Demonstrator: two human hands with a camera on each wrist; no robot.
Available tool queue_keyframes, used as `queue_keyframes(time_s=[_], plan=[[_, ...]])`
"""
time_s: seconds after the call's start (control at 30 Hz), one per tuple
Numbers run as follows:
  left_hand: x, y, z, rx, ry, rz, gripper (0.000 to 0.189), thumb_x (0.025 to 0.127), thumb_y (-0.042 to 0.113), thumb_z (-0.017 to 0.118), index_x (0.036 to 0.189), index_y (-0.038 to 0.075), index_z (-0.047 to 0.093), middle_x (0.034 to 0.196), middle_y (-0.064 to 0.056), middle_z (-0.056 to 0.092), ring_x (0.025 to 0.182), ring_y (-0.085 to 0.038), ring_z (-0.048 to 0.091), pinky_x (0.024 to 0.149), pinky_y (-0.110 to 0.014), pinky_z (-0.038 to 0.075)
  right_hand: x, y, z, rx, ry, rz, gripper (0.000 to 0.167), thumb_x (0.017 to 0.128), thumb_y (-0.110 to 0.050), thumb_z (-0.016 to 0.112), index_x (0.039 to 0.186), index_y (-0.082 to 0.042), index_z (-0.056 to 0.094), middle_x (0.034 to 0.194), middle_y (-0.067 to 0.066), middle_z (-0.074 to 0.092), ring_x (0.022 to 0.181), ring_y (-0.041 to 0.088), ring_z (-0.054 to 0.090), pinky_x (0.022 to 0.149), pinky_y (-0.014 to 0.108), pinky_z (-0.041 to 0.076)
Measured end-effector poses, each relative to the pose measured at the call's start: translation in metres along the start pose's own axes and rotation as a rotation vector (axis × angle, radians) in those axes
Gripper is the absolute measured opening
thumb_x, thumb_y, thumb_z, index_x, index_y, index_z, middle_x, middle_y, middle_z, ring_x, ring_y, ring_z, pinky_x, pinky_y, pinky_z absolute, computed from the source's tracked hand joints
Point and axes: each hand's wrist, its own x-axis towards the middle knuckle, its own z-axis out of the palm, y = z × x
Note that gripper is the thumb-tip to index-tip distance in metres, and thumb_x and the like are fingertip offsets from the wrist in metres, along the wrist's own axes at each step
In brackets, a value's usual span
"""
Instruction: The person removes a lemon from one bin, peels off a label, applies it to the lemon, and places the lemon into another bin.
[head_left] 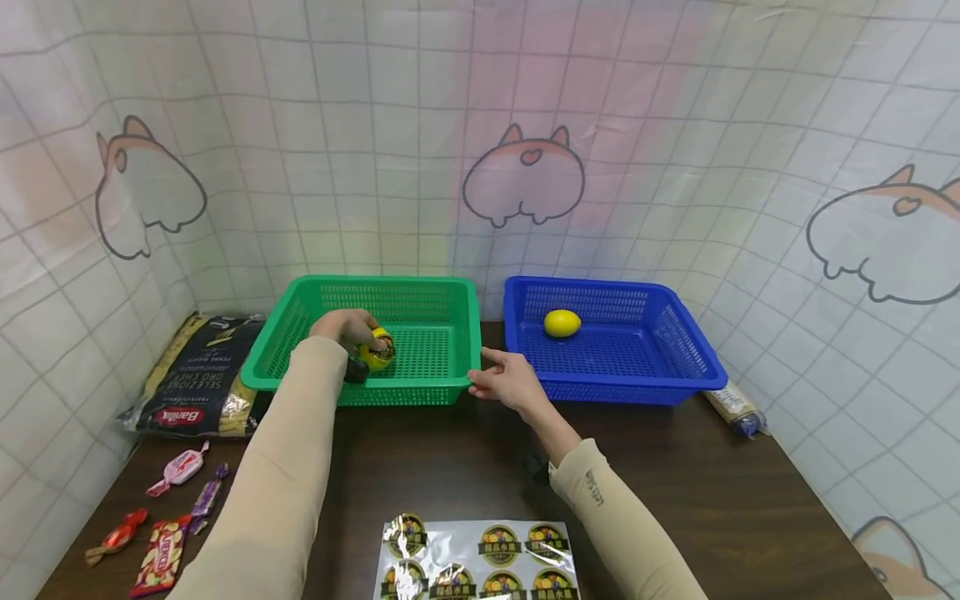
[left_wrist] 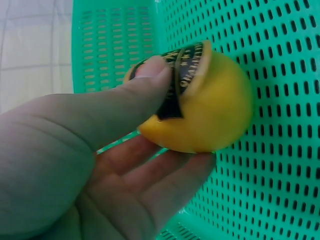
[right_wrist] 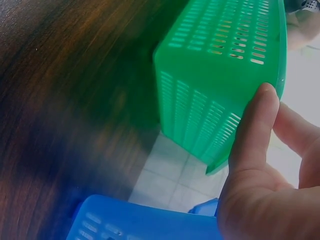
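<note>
Inside the green basket (head_left: 408,395), at its left half, my left hand (head_left: 347,327) holds a yellow fruit (left_wrist: 222,105). A black and gold sticker (left_wrist: 192,70) wraps part of its surface, its edge standing slightly off the skin. In the left wrist view the thumb presses on that sticker while the other fingers support the fruit from below. My right hand (head_left: 512,383) pinches the green basket's front right corner between thumb and fingers, as the right wrist view shows. A lemon (head_left: 562,323) lies in the blue basket (head_left: 622,390) to the right.
A sheet of round stickers (head_left: 480,558) lies at the front of the dark wooden table (head_left: 420,467). Left are a black pasta bag (head_left: 198,375) and several wrapped sweets (head_left: 161,554). A plastic-wrapped roll (head_left: 738,412) lies right of the blue basket. Patterned cloth surrounds the table.
</note>
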Motion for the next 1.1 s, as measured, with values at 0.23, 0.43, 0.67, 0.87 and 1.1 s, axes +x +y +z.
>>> queue_keyframes(time_s=[0.23, 0.43, 0.67, 0.87, 1.1], plan=[[0.012, -0.002, 0.004, 0.112, 0.001, -0.062, 0.069, 0.097, 0.032, 0.064, 0.155, 0.011, 0.033, 0.157, -0.018, 0.036, 0.136, -0.037, 0.047, 0.098, -0.041, 0.053, -0.004, -0.003, 0.003, -0.044, 0.025, -0.017, 0.064, 0.094, -0.013, 0.068, 0.151, -0.008, 0.041, 0.102, 0.019, 0.075, 0.069, 0.005, 0.07, 0.074, 0.025, 0.062], [0.018, 0.0, 0.005, 0.204, 0.008, -0.067, 0.068, 0.097, 0.04, 0.063, 0.154, 0.015, 0.036, 0.159, -0.016, 0.034, 0.144, -0.041, 0.035, 0.109, -0.051, 0.045, -0.004, -0.005, 0.002, -0.034, 0.04, -0.017, 0.064, 0.094, -0.013, 0.068, 0.151, -0.007, 0.041, 0.102, 0.019, 0.075, 0.075, 0.012, 0.074, 0.076, 0.028, 0.062], [0.018, -0.001, 0.005, 0.268, -0.039, -0.072, 0.068, 0.099, 0.041, 0.06, 0.155, 0.012, 0.035, 0.155, -0.019, 0.04, 0.137, -0.036, 0.044, 0.102, -0.043, 0.049, -0.004, -0.003, 0.004, -0.041, 0.025, -0.009, 0.064, 0.094, -0.012, 0.068, 0.151, -0.007, 0.04, 0.105, 0.021, 0.074, 0.071, 0.006, 0.071, 0.074, 0.026, 0.062], [0.018, 0.001, 0.004, 0.279, -0.045, -0.06, 0.065, 0.1, 0.04, 0.057, 0.154, 0.01, 0.036, 0.153, -0.02, 0.042, 0.135, -0.036, 0.047, 0.1, -0.043, 0.05, -0.003, -0.002, 0.004, -0.041, 0.035, -0.015, 0.064, 0.094, -0.012, 0.069, 0.151, -0.008, 0.04, 0.104, 0.02, 0.075, 0.071, 0.006, 0.071, 0.072, 0.024, 0.062], [0.018, 0.001, 0.004, 0.27, -0.031, -0.074, 0.066, 0.099, 0.039, 0.059, 0.155, 0.012, 0.035, 0.159, -0.019, 0.036, 0.139, -0.038, 0.045, 0.105, -0.045, 0.048, -0.001, 0.0, 0.003, -0.041, 0.042, -0.015, 0.064, 0.094, -0.013, 0.069, 0.151, -0.007, 0.041, 0.103, 0.02, 0.075, 0.073, 0.008, 0.072, 0.073, 0.025, 0.062]])
